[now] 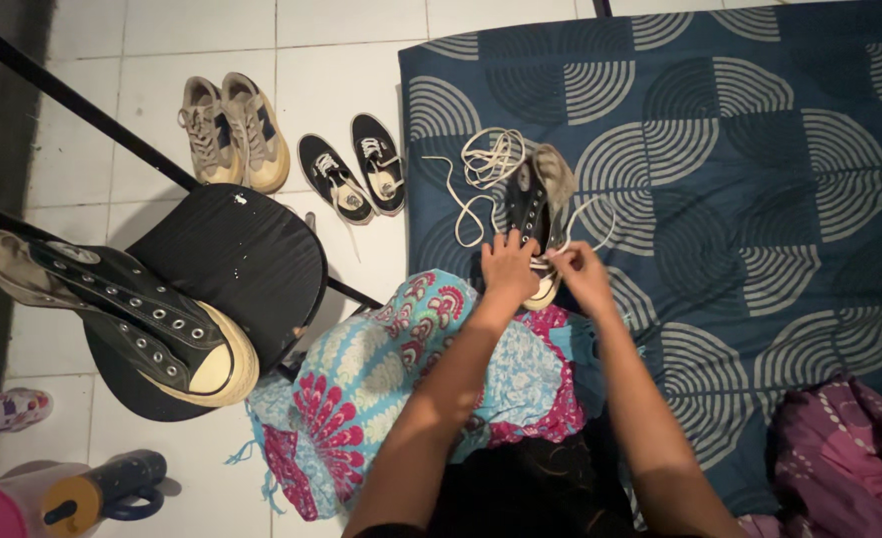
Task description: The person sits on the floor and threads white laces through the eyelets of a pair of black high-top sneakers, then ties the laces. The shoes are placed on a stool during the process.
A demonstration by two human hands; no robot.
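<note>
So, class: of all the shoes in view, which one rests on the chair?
The black high-top sneaker, unlaced, on the black chair; the others sit on floor or mattress.

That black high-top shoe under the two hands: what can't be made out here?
Head view only:
- black high-top shoe: toe and lower eyelets hidden by the left hand and right hand.
- white lace: its end in the fingers is too small to trace.
- bottle: base cut off by the bottom edge.

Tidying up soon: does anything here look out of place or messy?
Yes. A laceless black high-top shoe lies on the chair, and a loose white lace sprawls across the blue mat.
</note>
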